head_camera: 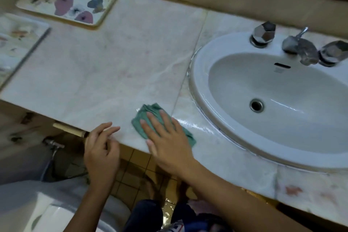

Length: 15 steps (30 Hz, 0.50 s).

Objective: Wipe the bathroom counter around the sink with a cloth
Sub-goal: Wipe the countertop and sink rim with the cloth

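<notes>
Two hands are working: right hand [165,133], spread flat, pressing green cloth [148,118] onto wet counter [113,66]; left hand [101,143] resting half-open, empty, at the edge, where the cloth could slip off.

Dim, motion-blurred view; glare streaks the wet counter [195,128].

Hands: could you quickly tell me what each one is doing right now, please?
Left hand: open, empty, fingers at the counter edge.
Right hand: open, flat, pressing the green cloth.
</notes>
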Each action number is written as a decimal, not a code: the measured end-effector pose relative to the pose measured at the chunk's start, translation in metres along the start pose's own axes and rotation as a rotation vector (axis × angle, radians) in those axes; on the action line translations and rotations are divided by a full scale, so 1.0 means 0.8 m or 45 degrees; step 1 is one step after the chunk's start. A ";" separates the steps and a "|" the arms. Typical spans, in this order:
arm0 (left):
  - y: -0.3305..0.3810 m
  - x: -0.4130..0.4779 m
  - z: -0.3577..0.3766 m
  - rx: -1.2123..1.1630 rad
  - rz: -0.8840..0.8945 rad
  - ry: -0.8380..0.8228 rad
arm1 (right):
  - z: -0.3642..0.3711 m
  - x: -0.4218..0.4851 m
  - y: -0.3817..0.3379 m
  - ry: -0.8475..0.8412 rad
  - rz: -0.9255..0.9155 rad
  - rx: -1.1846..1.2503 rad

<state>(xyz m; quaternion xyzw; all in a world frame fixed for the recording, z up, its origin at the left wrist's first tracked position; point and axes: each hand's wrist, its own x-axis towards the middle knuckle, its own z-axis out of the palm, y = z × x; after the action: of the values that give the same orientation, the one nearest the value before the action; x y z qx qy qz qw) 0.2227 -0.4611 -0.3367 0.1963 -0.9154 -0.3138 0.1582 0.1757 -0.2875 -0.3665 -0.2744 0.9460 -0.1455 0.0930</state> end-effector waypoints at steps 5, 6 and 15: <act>-0.016 0.042 0.001 -0.117 -0.078 0.004 | -0.032 0.020 0.065 0.068 0.333 -0.026; -0.018 0.049 0.001 -0.122 -0.082 0.001 | -0.035 0.041 0.065 0.097 0.390 -0.033; -0.069 0.120 -0.018 -0.055 0.004 -0.130 | -0.018 0.208 -0.040 0.156 0.541 0.052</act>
<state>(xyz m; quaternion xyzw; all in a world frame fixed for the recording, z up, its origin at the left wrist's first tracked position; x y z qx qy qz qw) 0.1591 -0.5528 -0.3452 0.1752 -0.9156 -0.3429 0.1160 0.0494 -0.4012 -0.3583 -0.0575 0.9833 -0.1582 0.0696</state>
